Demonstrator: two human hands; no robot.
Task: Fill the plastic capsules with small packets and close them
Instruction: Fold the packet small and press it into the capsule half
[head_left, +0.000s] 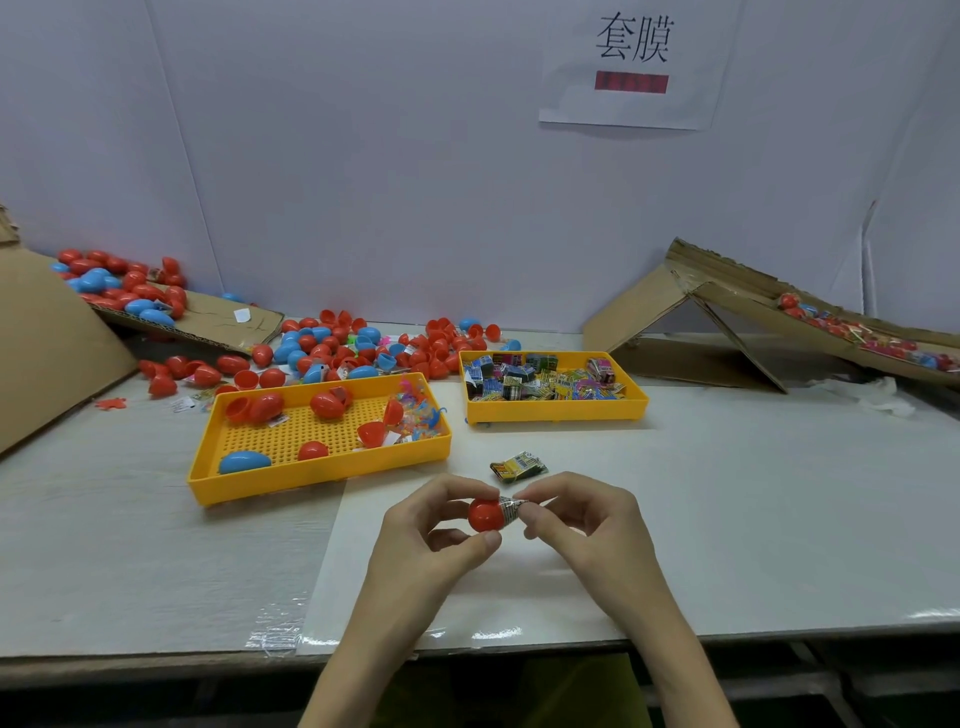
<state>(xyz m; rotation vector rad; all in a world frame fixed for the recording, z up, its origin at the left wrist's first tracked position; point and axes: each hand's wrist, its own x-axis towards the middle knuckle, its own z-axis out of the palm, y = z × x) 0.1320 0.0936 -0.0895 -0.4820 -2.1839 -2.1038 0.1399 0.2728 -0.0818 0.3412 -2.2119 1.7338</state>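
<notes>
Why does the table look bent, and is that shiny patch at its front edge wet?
Head view: the wide lens bows the table at its near edge; the shine is glare off clear film on the edge, not liquid; lighting is soft, faint shadows under the left hand and right hand; the red capsule and packet they hold are sharp, the far capsule pile softer.

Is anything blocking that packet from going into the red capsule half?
Nothing visible does. The right hand pinches the packet with its end at the mouth of the red capsule half, which the left hand grips. A spare packet lies beyond both hands, apart.
</notes>
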